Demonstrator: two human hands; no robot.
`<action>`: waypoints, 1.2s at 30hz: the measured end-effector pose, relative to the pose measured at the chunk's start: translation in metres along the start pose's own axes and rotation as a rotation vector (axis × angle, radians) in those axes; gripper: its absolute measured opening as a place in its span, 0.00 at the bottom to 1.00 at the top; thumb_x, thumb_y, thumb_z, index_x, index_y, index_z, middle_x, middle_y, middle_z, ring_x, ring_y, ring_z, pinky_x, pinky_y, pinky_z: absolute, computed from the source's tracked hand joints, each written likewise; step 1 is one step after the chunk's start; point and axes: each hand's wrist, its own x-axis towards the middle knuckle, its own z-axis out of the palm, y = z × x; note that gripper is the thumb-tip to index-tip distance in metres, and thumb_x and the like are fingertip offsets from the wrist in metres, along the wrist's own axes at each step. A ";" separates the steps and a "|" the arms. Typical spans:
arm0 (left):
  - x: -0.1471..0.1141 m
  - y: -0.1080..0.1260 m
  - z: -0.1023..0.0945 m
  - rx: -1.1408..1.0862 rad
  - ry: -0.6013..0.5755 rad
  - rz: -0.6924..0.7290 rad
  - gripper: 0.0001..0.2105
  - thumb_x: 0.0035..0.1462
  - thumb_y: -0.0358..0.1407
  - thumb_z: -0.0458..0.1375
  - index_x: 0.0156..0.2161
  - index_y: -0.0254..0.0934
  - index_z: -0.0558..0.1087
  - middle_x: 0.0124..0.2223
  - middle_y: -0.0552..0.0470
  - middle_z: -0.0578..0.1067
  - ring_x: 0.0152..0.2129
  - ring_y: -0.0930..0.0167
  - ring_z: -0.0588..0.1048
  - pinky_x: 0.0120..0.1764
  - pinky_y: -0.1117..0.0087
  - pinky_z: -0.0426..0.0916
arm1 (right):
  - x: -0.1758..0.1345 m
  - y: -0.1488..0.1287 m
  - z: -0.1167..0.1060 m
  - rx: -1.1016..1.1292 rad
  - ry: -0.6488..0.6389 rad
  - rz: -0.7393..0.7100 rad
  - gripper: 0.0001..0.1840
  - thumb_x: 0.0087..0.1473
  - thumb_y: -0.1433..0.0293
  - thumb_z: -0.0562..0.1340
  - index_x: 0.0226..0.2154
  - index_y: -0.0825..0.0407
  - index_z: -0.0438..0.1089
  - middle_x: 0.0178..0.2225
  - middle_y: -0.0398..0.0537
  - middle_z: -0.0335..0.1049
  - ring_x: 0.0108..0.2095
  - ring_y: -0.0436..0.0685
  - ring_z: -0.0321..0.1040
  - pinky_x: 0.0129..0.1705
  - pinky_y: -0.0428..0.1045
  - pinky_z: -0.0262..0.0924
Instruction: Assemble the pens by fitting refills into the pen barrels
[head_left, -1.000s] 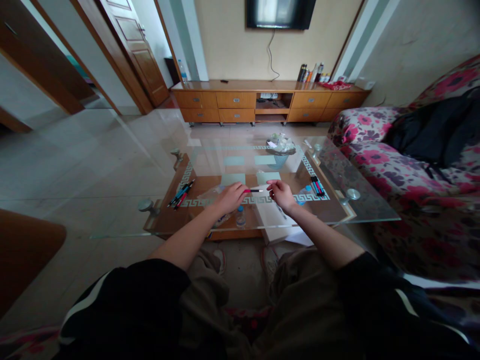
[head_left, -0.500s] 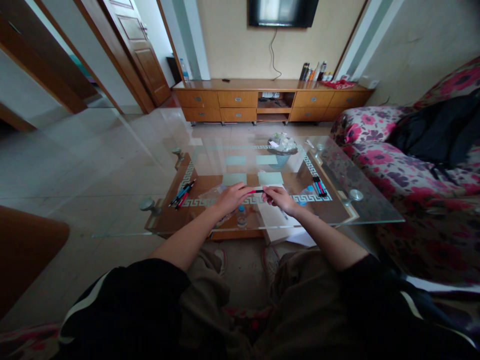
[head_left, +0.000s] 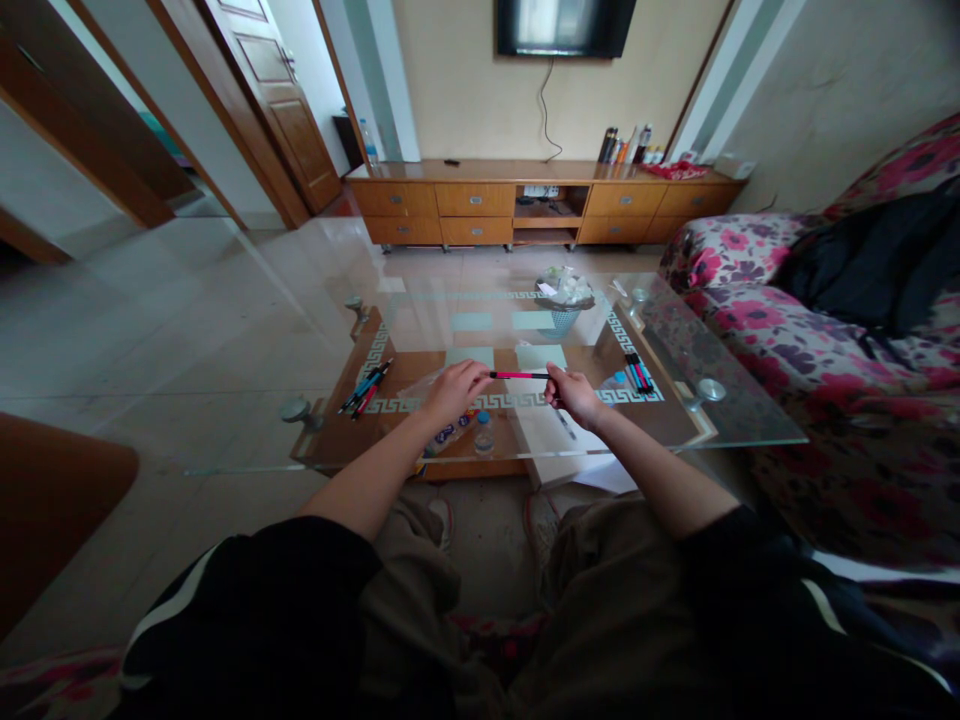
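A pink pen with black ends [head_left: 517,375] lies level between my two hands, above the glass table [head_left: 420,462]. My right hand [head_left: 574,395] is closed on its right end, thumb and fingers pinched together. At the opposite end, my left hand [head_left: 457,388] has its fingertips pinched on the black tip. Several blue, pink and black pens [head_left: 366,388] lie in a loose pile on the glass to the left. Another group of pens [head_left: 639,374] rests side by side on the right.
Under the glass are a water bottle [head_left: 484,436], white paper [head_left: 540,430] and a shelf. A basket holding plastic bags [head_left: 566,310] shows beyond. To the right stands a flowered sofa [head_left: 742,310] with a black bag [head_left: 877,265]. A wooden cabinet [head_left: 472,200] lines the far wall.
My right hand has moved to the right with the pen, and my left hand has shifted slightly left. More of the pen's pink length now shows between them.
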 end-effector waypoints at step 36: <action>-0.002 0.006 -0.006 0.361 -0.090 0.164 0.14 0.67 0.42 0.50 0.45 0.38 0.75 0.38 0.48 0.71 0.34 0.69 0.72 0.37 0.69 0.66 | -0.007 -0.006 0.006 -0.054 -0.109 0.110 0.24 0.59 0.54 0.59 0.23 0.56 0.71 0.23 0.51 0.73 0.19 0.47 0.57 0.19 0.44 0.43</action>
